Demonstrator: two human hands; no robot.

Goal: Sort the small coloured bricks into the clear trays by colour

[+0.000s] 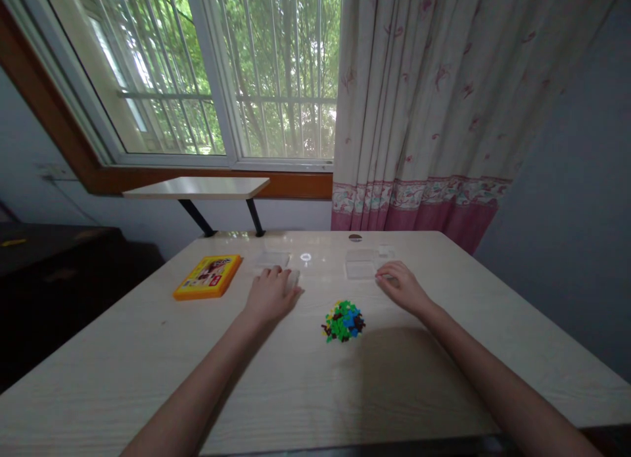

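Observation:
My left hand is on the table left of centre, its thumb and fingers closed about a small clear plastic box. Just beyond its fingertips lies another clear plastic container. On the other side, my right hand has its fingertips drawn together beside the near right corner of a clear rectangular container. What those fingertips pinch, if anything, is too small to tell. A heap of tiny green, blue, yellow and dark brown plastic pieces lies between my two forearms.
A flat yellow-orange box with a printed lid rests at the left. Behind my right hand is a small clear piece. A raised shelf on black legs stands at the table's back left, and a curtain hangs behind the table.

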